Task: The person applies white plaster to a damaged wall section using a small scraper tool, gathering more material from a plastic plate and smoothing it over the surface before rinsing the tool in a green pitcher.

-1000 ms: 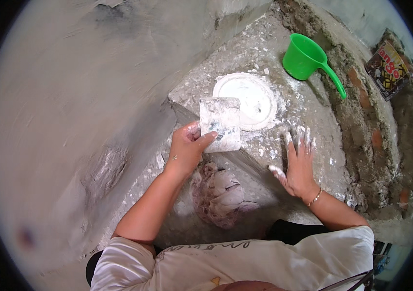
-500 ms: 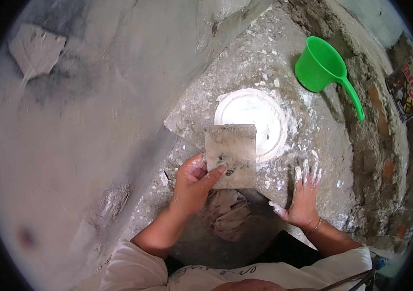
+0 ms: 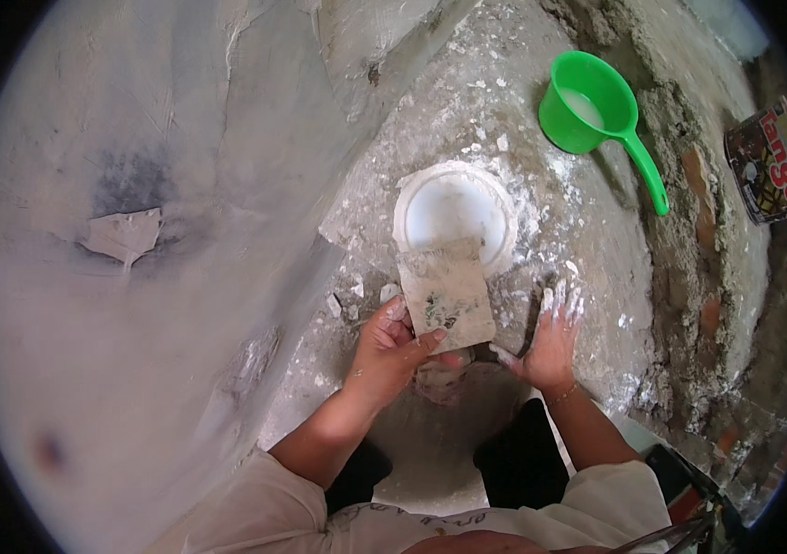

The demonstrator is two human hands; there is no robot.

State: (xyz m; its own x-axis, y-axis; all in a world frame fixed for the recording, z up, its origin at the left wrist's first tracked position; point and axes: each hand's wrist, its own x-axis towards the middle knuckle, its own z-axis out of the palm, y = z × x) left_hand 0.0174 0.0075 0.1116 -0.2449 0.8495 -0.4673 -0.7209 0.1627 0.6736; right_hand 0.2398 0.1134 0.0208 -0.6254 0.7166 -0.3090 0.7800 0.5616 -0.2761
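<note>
My left hand (image 3: 384,346) pinches a flat, rectangular greyish-beige piece of board (image 3: 454,300) by its lower left edge, thumb on top. Dark and greenish marks show on the board. Its far edge overlaps the near side of a round white bowl (image 3: 402,217) holding something white, with a greyish patch in the middle. My right hand (image 3: 550,346) is spread with nothing in it, its fingertips coated white, to the right of the board. Whether it rests on the speckled surface below I cannot tell. Beyond the bowl to the right stands a green dipper (image 3: 574,134) with some whitish liquid inside.
White crumbs and splashes cover the rough grey surface (image 3: 597,277) around the bowl. A rough ledge with exposed brick (image 3: 708,231) runs along the right, with a printed tin (image 3: 772,166) beyond it. At left, a smooth grey surface (image 3: 135,323) bears a pale patch (image 3: 126,233).
The view has shifted. The board has turned slightly anticlockwise and uncovers more of the bowl, whose contents now look greyer in the middle. My right hand stays spread.
</note>
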